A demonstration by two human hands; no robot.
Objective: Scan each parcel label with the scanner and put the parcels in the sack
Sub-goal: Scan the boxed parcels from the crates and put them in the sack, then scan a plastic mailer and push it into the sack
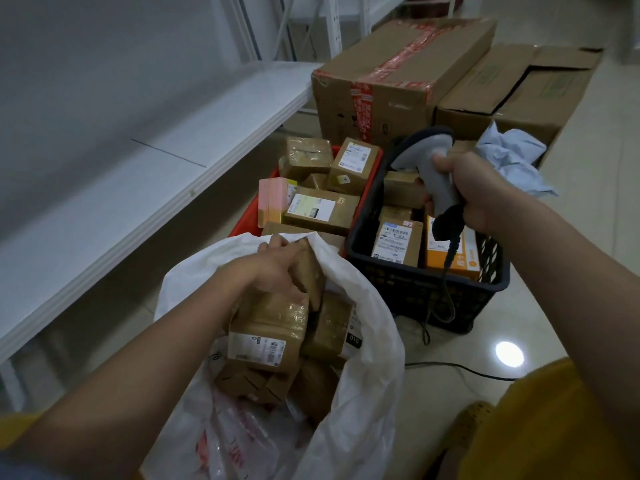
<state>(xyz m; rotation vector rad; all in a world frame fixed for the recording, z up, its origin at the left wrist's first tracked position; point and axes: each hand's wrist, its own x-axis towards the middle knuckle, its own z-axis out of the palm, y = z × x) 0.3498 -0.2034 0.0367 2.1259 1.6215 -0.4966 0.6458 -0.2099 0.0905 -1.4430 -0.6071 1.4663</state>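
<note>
A white plastic sack stands open at the bottom centre with several brown taped parcels inside. My left hand reaches into its mouth and grips a brown parcel at the sack's rim, above a labelled parcel. My right hand holds a grey handheld scanner by its handle over the black crate; its cable hangs down to the floor. The black crate holds labelled parcels and an orange box. A red crate to its left holds more brown parcels and a pink packet.
Large cardboard boxes stand behind the crates, with crumpled pale blue paper on one. A white shelf board runs along the left. The floor is glossy tile with a light reflection at lower right.
</note>
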